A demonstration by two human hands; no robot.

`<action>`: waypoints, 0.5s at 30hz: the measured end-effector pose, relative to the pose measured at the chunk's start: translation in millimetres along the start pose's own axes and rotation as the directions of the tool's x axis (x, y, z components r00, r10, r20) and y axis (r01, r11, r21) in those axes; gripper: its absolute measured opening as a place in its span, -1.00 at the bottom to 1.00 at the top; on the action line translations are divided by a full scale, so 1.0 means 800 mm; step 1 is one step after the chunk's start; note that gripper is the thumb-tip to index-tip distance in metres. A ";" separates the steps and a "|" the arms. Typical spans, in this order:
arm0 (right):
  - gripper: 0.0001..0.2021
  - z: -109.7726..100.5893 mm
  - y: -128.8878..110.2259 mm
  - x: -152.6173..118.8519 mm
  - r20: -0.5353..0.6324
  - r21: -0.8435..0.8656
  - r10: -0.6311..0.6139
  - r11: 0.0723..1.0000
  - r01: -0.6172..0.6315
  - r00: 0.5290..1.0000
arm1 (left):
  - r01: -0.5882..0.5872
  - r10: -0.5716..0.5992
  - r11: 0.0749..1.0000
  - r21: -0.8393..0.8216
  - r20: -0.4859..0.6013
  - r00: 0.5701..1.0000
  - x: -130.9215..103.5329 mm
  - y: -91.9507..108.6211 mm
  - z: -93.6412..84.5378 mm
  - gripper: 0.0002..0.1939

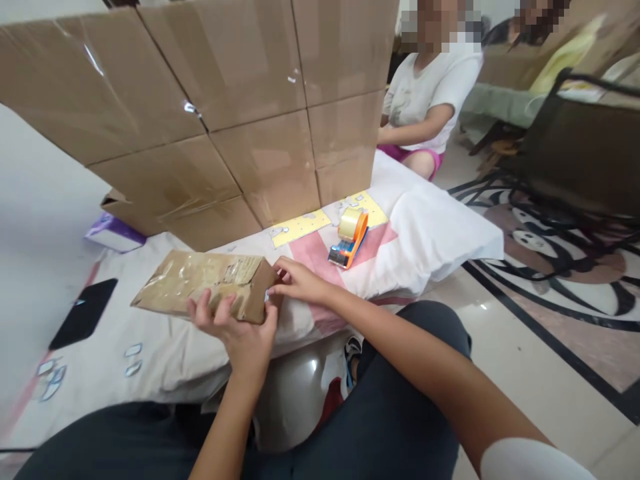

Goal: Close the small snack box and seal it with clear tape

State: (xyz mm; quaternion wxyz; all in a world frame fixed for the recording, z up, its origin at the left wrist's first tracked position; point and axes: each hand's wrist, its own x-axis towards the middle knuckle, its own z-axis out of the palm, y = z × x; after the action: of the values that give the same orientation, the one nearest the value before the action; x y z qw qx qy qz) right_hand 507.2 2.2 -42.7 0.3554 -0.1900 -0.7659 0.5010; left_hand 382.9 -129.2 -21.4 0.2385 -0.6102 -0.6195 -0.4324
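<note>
A brown cardboard box with shiny clear tape and printed text on top lies on the covered table in front of me. Its left end tapers flat. My left hand grips the near side close to the right end, thumb at the corner and fingers on top. At that right end my right hand pinches the end flap between thumb and fingers; the fingertips are partly hidden. An orange and blue tape dispenser with a roll of tape stands on the cloth beyond my right hand.
Large stacked cartons form a wall at the back. A black tablet or phone and a purple tissue pack lie on the left. Past the table sits a person; a dark chair stands right.
</note>
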 end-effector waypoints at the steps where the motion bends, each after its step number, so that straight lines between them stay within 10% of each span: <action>1: -0.66 0.000 0.000 0.000 0.000 -0.014 0.004 1.000 -0.004 1.000 | 0.003 -0.003 1.000 -0.019 0.002 1.000 0.000 -0.001 0.000 -0.28; 15: -0.57 0.001 -0.003 -0.005 -0.039 -0.073 -0.018 0.997 0.015 0.999 | -0.046 0.044 0.998 -0.052 -0.041 0.998 -0.005 -0.023 0.008 -0.18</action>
State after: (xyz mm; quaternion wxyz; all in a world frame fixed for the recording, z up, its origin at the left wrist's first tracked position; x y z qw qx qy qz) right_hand 509.2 -2.2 -42.3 0.3676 -0.2062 -0.7779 0.4660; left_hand 367.1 -124.1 -32.8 0.2443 -0.6211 -0.5891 -0.4554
